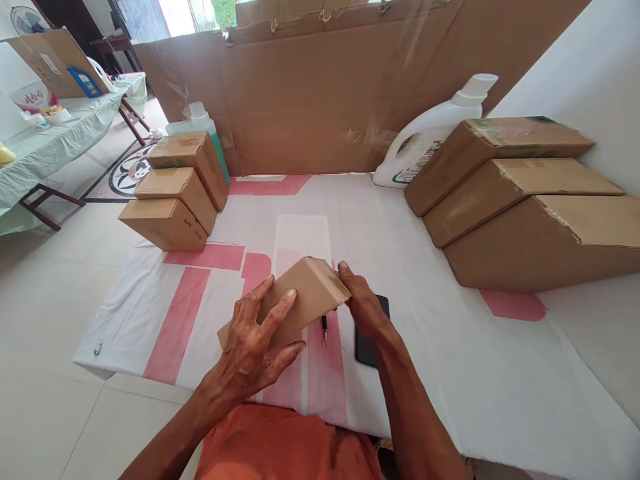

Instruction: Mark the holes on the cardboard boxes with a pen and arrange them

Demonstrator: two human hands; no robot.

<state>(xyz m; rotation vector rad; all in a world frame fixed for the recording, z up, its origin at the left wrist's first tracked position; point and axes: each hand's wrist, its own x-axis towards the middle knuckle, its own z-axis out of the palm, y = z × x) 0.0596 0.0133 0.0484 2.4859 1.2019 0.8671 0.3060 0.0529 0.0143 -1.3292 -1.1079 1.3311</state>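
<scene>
A small cardboard box (pixel 306 291) is held at a tilt over the table in front of me, its narrow end turned to the right. My left hand (pixel 255 333) lies across the box's left part, fingers spread over the top face and thumb along the near side. At the right end, my right hand (pixel 364 300) grips the edge by the end flap, thumb uppermost; its other fingers are partly hidden. Partly under the box is a dark pen (pixel 325 327). A black phone (pixel 367 345) lies beneath my right wrist, partly covered by it.
Small boxes (pixel 173 217) stand stacked at the left, before a bottle of green liquid (pixel 199 119). Larger boxes (pixel 530 233) lean at the right by a white jug (pixel 420 137). A tall cardboard panel (pixel 300 100) closes the back of the cloth-covered table (pixel 425 400).
</scene>
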